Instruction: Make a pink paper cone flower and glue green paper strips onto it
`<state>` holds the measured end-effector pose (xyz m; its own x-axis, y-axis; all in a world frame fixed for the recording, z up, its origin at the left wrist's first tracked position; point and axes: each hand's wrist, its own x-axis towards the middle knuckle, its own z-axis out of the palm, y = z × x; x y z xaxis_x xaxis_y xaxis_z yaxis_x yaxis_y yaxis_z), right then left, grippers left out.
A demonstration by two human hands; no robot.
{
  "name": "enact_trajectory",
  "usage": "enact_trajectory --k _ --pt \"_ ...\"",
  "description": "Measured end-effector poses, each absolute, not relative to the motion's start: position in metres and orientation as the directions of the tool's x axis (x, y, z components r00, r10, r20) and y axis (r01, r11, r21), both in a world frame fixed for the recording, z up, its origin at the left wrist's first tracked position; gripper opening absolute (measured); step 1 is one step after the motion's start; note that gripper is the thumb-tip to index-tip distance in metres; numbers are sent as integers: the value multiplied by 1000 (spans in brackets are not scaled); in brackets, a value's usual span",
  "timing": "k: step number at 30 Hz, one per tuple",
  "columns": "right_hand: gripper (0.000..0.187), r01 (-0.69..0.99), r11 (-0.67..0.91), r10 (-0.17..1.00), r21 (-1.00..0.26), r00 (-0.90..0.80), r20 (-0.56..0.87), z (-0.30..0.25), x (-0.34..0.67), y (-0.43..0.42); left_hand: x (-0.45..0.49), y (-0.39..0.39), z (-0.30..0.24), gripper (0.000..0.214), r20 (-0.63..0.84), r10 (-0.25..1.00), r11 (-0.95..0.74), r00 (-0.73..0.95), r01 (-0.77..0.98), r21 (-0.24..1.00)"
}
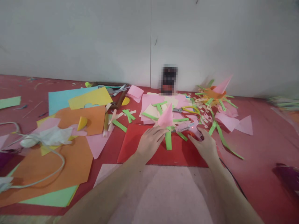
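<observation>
My left hand [153, 140] has its fingers together at the base of a pink paper cone [166, 116], steadying it; the thumb is mostly hidden. Green paper strips [168, 140] spread out around the cone's foot. In my right hand [205, 144] is a pink glue gun [188, 126] with a small red light. Its nozzle points left toward the cone's base, and a black cord [235, 182] trails from it past my forearm. Under both hands lies a shiny red board [135, 144].
Yellow-handled scissors [190, 109] lie behind the glue gun. A similar finished-looking piece with a pink cone [224, 85] stands at the back right among paper scraps. Orange sheets [70, 155] and a white cable [62, 165] cover the left. A pale wall [93, 43] rises behind.
</observation>
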<state>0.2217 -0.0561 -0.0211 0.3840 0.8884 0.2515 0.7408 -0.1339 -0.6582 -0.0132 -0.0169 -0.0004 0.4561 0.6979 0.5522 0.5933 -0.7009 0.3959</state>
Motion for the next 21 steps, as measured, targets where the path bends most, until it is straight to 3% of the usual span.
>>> enact_trajectory --k 8,14,21 --pt "62 675 -307 822 -671 543 171 -15 226 -56 -13 -16 0 24 389 834 -544 392 705 455" --pt "64 695 -285 840 -660 512 176 -13 223 -56 -9 -20 -2 12 257 869 -494 423 713 497" --pt "64 686 -276 845 -673 506 170 -11 222 -56 -8 -20 -6 17 235 843 -536 483 731 422"
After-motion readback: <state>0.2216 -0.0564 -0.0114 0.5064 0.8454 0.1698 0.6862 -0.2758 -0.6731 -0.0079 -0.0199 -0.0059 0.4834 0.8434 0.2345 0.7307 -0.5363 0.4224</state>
